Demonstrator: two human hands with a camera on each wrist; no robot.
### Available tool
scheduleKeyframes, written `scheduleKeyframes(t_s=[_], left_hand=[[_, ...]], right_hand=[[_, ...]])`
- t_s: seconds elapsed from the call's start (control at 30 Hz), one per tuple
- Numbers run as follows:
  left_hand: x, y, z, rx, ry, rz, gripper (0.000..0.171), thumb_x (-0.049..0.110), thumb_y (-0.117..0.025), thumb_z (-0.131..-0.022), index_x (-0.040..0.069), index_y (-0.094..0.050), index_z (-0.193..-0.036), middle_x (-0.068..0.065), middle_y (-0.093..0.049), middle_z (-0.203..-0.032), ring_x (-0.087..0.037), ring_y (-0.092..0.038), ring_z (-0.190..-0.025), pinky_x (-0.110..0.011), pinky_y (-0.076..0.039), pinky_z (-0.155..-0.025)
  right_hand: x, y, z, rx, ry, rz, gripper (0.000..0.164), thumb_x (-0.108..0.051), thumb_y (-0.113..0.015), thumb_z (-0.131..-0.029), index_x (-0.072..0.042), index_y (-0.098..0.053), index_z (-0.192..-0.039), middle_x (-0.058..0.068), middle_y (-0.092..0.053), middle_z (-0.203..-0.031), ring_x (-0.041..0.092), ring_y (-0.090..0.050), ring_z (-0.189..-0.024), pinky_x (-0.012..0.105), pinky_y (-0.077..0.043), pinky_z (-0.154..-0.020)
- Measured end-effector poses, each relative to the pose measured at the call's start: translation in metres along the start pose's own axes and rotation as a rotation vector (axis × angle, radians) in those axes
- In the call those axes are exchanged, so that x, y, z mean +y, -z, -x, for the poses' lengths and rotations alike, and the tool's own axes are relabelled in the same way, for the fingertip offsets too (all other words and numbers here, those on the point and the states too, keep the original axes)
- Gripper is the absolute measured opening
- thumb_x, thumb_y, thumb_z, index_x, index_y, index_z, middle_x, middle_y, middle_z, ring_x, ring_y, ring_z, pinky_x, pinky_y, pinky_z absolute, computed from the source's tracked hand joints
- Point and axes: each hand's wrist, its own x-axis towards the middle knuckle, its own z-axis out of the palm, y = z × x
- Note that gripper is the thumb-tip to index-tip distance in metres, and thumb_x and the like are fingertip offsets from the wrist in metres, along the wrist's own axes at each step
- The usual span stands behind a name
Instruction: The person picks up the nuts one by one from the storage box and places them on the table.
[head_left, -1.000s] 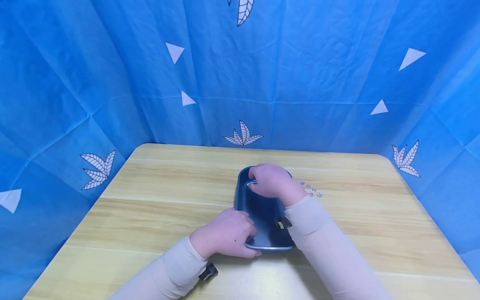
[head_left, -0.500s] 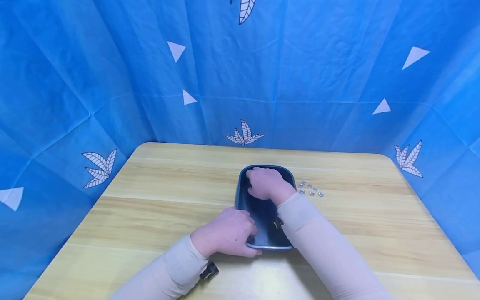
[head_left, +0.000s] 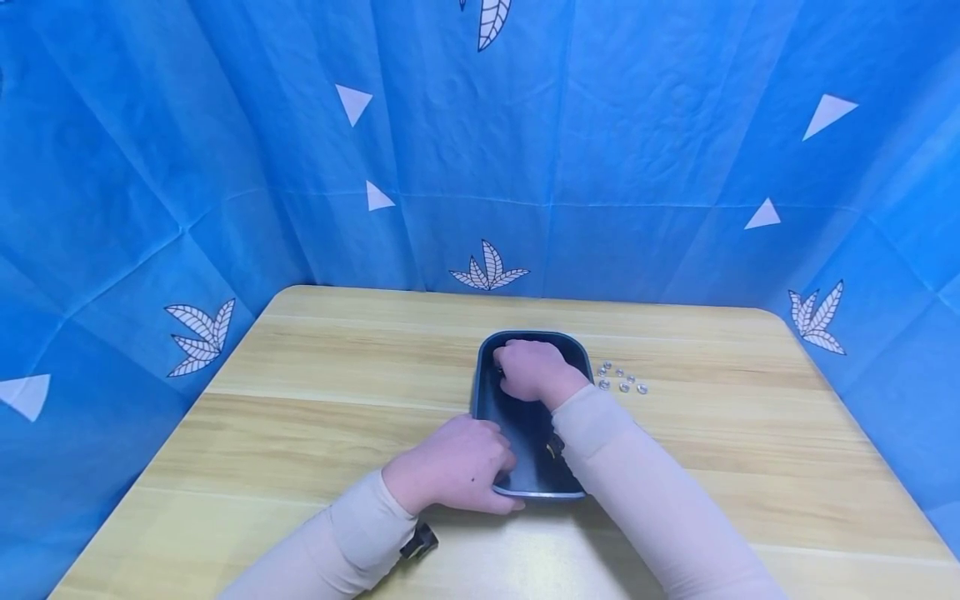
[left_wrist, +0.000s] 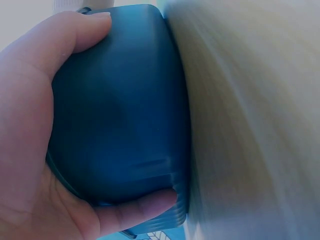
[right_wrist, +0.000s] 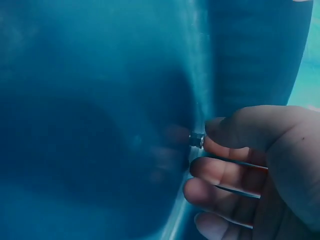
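A dark blue, deep rectangular tray (head_left: 528,433) with rounded corners stands on the wooden table. My left hand (head_left: 453,467) grips its near left corner, fingers curled over the rim; the left wrist view shows the thumb and another finger against the outer wall. Inside the tray, by the far left corner, is my right hand (head_left: 534,371). Between its thumb and index finger it pinches a small clear, shiny piece (right_wrist: 196,140), low against the wall. Its other fingers curl loosely. From the head view that piece is mostly hidden by the hand.
Several small clear round pieces (head_left: 624,387) lie on the wooden table (head_left: 337,375) just right of the tray. A blue patterned cloth (head_left: 637,150) hangs behind the table and along both sides.
My right hand has moved slightly left and down into the tray's far left corner with the clear piece. More pieces right of the tray have come into view. The left hand keeps its grip.
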Motion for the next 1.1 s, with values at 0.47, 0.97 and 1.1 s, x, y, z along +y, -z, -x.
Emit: scheduleKeyframes(t_s=[0.47, 0.97, 1.1], left_hand=[[0.001, -0.0009, 0.0007, 0.009, 0.006, -0.007, 0.052, 0.066, -0.068, -0.08, 0.028, -0.042, -0.056, 0.018, -0.037, -0.056, -0.006, -0.042, -0.062, -0.024, -0.031, -0.051], [0.0013, 0.0, 0.0002, -0.018, 0.013, -0.007, 0.051, 0.065, -0.068, -0.081, 0.027, -0.044, -0.056, 0.017, -0.039, -0.057, -0.007, -0.045, -0.063, -0.025, -0.033, -0.052], [0.0013, -0.0005, 0.0003, -0.011, 0.011, -0.005, 0.051, 0.065, -0.068, -0.081, 0.028, -0.043, -0.056, 0.018, -0.037, -0.057, -0.006, -0.043, -0.062, -0.025, -0.032, -0.052]], right_hand=[[0.0006, -0.0017, -0.0006, -0.008, -0.005, -0.036, 0.009, -0.016, -0.063, -0.096, -0.019, -0.061, -0.087, -0.002, -0.058, -0.082, 0.019, -0.056, -0.075, 0.036, -0.048, -0.063], [0.0011, -0.0026, 0.0003, -0.007, 0.006, -0.036, 0.026, -0.018, -0.055, -0.101, -0.018, -0.058, -0.075, -0.002, -0.053, -0.067, 0.018, -0.055, -0.064, 0.034, -0.044, -0.058], [0.0013, -0.0021, 0.001, -0.01, 0.01, -0.041, 0.029, -0.018, -0.055, -0.101, -0.018, -0.057, -0.072, -0.003, -0.05, -0.063, 0.017, -0.053, -0.061, 0.033, -0.042, -0.057]])
